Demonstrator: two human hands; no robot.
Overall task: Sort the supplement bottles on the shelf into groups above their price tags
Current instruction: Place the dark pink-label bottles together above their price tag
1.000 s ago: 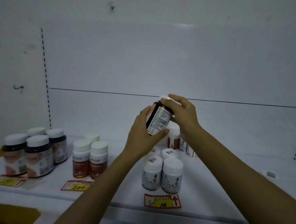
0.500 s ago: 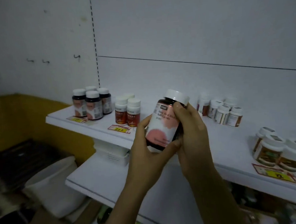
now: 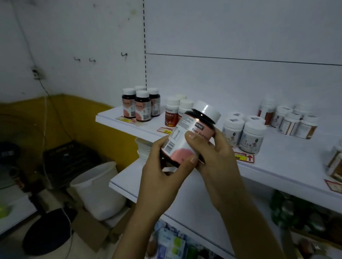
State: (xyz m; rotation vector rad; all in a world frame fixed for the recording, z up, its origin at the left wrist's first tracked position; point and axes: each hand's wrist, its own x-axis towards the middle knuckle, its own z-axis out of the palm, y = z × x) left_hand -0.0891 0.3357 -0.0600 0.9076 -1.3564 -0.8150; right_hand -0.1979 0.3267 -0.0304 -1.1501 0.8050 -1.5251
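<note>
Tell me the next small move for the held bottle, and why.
Probably carry the held bottle to the left end of the shelf and set it beside the dark bottles there, above their yellow price tag. Its dark body, white cap and pink label appear to match that group. The left hand and right hand both grip it.

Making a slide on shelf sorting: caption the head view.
Left hand and right hand hold a tilted white-capped bottle before the shelf; matching bottles stand at its left end.
</note>
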